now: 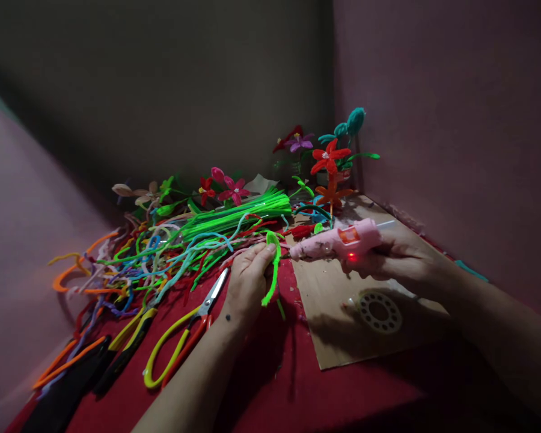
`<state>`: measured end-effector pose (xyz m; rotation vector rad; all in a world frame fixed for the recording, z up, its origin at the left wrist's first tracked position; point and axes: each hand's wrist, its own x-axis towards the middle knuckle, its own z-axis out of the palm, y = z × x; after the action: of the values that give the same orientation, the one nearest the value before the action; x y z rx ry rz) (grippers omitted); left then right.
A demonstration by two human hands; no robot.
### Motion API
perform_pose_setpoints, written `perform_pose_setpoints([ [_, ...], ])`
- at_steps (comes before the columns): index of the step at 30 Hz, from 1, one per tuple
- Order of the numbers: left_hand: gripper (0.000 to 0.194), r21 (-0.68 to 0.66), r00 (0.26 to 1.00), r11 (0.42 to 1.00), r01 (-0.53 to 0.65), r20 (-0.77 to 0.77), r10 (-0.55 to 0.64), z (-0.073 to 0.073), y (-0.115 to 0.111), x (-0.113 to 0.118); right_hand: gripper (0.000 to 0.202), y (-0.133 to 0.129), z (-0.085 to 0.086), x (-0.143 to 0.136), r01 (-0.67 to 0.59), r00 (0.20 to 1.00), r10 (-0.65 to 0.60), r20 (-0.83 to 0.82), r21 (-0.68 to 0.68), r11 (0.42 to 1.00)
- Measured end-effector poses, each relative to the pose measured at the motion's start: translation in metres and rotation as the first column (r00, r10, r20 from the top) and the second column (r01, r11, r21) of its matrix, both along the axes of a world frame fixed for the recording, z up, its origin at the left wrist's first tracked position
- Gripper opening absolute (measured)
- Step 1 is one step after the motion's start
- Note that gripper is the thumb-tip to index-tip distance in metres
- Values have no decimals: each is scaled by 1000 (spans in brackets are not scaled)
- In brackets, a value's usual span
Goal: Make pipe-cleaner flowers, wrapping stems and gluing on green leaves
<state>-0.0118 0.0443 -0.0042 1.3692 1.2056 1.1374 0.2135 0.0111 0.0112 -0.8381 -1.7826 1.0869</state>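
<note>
My left hand [249, 282] is closed, pinching a bright green fuzzy pipe-cleaner piece [275, 270] that loops at the top and hangs down past my fingers. My right hand [394, 255] is wrapped round the handle of a pink glue gun [338, 239]. A red light glows on the gun's side, and a pale glue stick pokes out of its back. The gun points left, its nozzle close to the right of the green piece; whether they touch I cannot tell.
Yellow-and-red-handled scissors [202, 319] and yellow-black pliers [128, 343] lie left on the red cloth [261, 385]. Behind are tangled coloured stems, a green bundle [243, 213] and fuzzy flowers [329, 157]. A brown board [333, 337] bears a white holed disc [381, 311]. Walls stand close behind.
</note>
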Motion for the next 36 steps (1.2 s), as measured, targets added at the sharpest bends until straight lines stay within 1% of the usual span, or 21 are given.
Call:
perform_pose_setpoints([
  [4, 29, 13, 1000, 1000, -4, -14, 4, 1, 1, 1, 20, 3, -5, 2, -3, 999, 1, 35, 58, 998],
  [7, 28, 12, 1000, 1000, -3, -11, 3, 2, 0, 1, 18, 7, -10, 5, -21, 999, 17, 40, 121, 992],
  [10, 29, 5, 1000, 1000, -9, -15, 9, 3, -1, 1, 14, 10, -11, 5, -67, 998, 66, 16, 162, 984],
  [12, 29, 7, 1000, 1000, -15, -25, 15, 3, -2, 1, 18, 11, -11, 4, -103, 994, 105, -4, 175, 979],
  [15, 29, 8, 1000, 1000, -14, -18, 14, 2, -2, 1, 20, 10, -9, 2, -113, 993, 117, -12, 176, 978],
  [18, 29, 9, 1000, 1000, -5, -5, 5, 1, 0, 0, 15, 9, -7, 1, -94, 995, 99, -25, 174, 980],
  [23, 29, 12, 1000, 1000, -15, -18, 15, 0, 0, 0, 18, 7, -5, 2, -79, 997, 81, -10, 174, 982],
  [30, 30, 12, 1000, 1000, -8, -19, 8, 1, -1, 1, 16, 9, -7, 3, -84, 996, 88, -11, 180, 980],
  [34, 30, 10, 1000, 1000, -5, -11, 5, 1, -2, 0, 29, 10, -5, 0, -141, 989, 146, -17, 171, 975],
  [36, 30, 13, 1000, 1000, -1, -6, 1, 1, -2, 0, 30, 9, -4, -1, -161, 985, 168, -26, 169, 972],
])
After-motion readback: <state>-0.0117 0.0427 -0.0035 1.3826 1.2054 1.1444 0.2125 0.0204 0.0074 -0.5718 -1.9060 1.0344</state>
